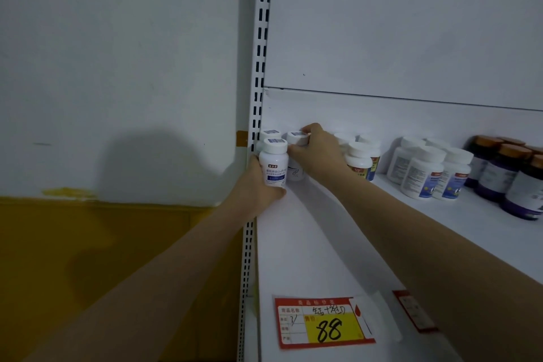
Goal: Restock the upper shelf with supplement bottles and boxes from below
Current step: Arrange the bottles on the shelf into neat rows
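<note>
red-and-yellow price tag [323,322] on shelf [308,244] edge, left hand [258,182] gripping upright white blue-labelled bottle [273,161], right hand [318,145] clasping second white bottle [295,170] just behind

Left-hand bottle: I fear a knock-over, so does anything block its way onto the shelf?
Nothing visible blocks the white bottle in the left hand; it's at the shelf corner. Behind it stand capped bottles, and the right hand grips another bottle alongside.

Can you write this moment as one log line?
left hand: holds front white bottle | right hand: grips second white bottle | place: shelf, left end
</note>
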Demonstrator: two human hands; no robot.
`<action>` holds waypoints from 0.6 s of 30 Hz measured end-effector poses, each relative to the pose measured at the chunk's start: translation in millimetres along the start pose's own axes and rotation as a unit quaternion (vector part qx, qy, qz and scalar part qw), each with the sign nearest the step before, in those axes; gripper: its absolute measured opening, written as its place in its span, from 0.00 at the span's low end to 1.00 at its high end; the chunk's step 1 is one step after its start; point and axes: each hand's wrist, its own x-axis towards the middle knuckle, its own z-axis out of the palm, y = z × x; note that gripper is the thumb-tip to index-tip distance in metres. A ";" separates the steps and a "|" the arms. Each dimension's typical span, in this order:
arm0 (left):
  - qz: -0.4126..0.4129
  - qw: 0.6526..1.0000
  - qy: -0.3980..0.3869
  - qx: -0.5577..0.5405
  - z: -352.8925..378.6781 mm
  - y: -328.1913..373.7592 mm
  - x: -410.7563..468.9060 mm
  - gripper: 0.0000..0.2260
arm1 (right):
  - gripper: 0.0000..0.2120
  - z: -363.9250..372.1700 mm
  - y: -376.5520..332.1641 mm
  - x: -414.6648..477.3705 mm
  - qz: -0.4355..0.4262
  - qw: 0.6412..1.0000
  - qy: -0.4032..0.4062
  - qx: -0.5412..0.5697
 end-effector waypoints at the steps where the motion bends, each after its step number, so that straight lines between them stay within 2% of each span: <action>1: -0.004 1.000 0.000 0.002 -0.7 1.6 -0.6 0.32 | 0.24 -0.2 -1.5 -1.1 -0.001 1.000 -0.004 -0.007; 5: -0.027 0.999 -0.007 0.041 -11.4 9.8 -8.9 0.32 | 0.24 -10.0 -10.9 -11.2 -0.019 0.997 -0.007 -0.071; 7: -0.047 0.996 -0.023 0.073 -20.8 14.9 -18.8 0.29 | 0.24 -19.7 -16.6 -19.6 -0.025 0.992 -0.009 -0.124; 9: -0.060 0.988 -0.036 0.136 -31.4 19.5 -30.7 0.23 | 0.23 -29.7 -21.9 -28.7 -0.034 0.985 -0.012 -0.170; 11: -0.062 0.967 -0.044 0.245 -43.3 22.7 -43.5 0.08 | 0.21 -39.6 -27.7 -40.9 -0.042 0.976 -0.029 -0.213; 12: -0.053 0.957 -0.044 0.282 -47.8 24.1 -49.0 0.06 | 0.20 -44.6 -30.6 -48.2 -0.047 0.970 -0.040 -0.234; 13: -0.046 0.946 -0.041 0.319 -51.9 31.4 -57.6 0.10 | 0.19 -49.7 -33.4 -56.5 -0.052 0.965 -0.049 -0.253; 15: -0.025 0.933 -0.048 0.357 -56.7 41.7 -68.4 0.07 | 0.18 -59.6 -37.5 -74.7 -0.056 0.955 -0.067 -0.282; 17: -0.010 0.921 -0.054 0.387 -54.8 53.9 -80.9 0.17 | 0.17 -69.5 -38.7 -93.3 -0.055 0.947 -0.090 -0.303; 18: -0.001 0.919 -0.061 0.390 -52.2 59.6 -87.5 0.18 | 0.16 -75.2 -38.2 -102.5 -0.053 0.943 -0.102 -0.312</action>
